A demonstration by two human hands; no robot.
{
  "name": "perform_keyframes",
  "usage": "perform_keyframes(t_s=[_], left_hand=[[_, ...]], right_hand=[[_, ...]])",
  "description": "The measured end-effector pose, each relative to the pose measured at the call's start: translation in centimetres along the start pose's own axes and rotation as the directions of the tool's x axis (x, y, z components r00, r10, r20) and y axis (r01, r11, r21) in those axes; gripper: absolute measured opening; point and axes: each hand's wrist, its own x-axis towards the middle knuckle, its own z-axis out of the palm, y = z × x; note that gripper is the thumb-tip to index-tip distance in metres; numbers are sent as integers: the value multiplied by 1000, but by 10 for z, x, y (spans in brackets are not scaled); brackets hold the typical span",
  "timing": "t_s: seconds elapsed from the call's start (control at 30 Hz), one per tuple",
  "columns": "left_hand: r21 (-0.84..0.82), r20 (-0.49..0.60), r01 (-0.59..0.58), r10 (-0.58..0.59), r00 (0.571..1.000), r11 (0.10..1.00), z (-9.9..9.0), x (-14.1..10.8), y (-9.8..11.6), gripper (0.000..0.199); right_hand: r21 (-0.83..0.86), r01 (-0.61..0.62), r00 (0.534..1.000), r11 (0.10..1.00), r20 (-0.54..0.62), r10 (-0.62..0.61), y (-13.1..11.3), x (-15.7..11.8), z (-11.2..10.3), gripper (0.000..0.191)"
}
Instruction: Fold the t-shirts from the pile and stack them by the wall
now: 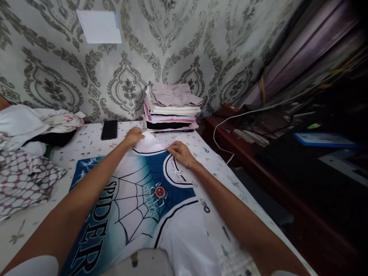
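Observation:
A white and blue T-shirt (132,191) with a spider web print and the word SPIDER lies spread on the bed sheet, its neckline to the right. My left hand (134,137) is closed on the white far sleeve (149,142). At the far shoulder, close to the round collar, my right hand (180,153) pinches the T-shirt's edge between thumb and fingers. The near sleeve (186,234) lies loose towards me, and my left forearm covers part of the printed lettering.
A stack of folded clothes (172,111) stands against the patterned wall. Left of it lies a black phone (109,130). Rumpled clothes (28,165) are heaped at the left. A white cable (221,126) runs over dark red furniture (230,134) on the right.

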Motion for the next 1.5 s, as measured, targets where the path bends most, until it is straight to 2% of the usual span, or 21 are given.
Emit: perform_keyframes(t_s=[0.2,0.23,0.3,0.37,0.4,0.43,0.5,0.57,0.63,0.73,0.83,0.9,0.97,1.07,1.2,1.33,1.5], left_hand=[[-268,-77,-243,231,970,932,-11,-30,14,11],[-308,-78,-289,278,957,907,-12,-36,17,12],[-397,-78,-389,392,917,831,-13,-44,25,16],[-481,-64,-458,492,869,748,-16,-47,30,20],[-510,-50,-469,519,853,721,-18,-48,30,22],[-525,-25,-461,528,849,716,-22,-49,28,24],[-515,59,-397,494,867,760,-33,-52,14,32],[-410,182,-284,383,906,867,-49,-60,-12,46],[-199,271,-171,222,937,965,-68,-73,-47,56],[42,299,-116,99,949,992,-97,-96,-96,57],[140,365,-122,64,929,983,-117,-119,-123,46],[179,354,-140,69,933,974,-124,-133,-129,38],[236,285,-151,80,955,960,-127,-147,-129,34],[338,185,-203,146,972,919,-127,-168,-126,31],[502,71,-233,229,971,833,-121,-195,-125,37],[637,60,-253,280,958,728,-113,-214,-127,44],[667,50,-257,302,952,700,-110,-224,-130,41]], right_hand=[[74,-98,991,992,-83,104,5,3,5,12],[80,-111,988,991,-96,119,5,8,7,15],[146,-142,984,979,-86,155,2,25,10,46],[326,-201,977,924,2,211,-4,48,14,79],[435,-243,969,867,72,236,-7,60,16,85],[527,-286,958,800,142,249,-11,72,18,82],[628,-345,939,698,235,252,-16,90,21,58],[663,-359,933,658,248,259,-18,99,23,38],[688,-352,935,634,228,271,-19,99,23,32],[723,-336,939,603,207,274,-21,92,20,32],[735,-312,947,602,190,258,-27,83,16,32],[739,-289,954,608,174,243,-32,77,11,33],[736,-232,971,636,136,196,-37,70,5,32],[681,-123,992,722,86,87,-44,54,-7,32],[524,-59,994,850,105,3,-55,19,-19,28],[298,22,984,954,161,-73,-61,-23,-22,10],[98,109,978,989,166,-124,-55,-49,-18,17]])
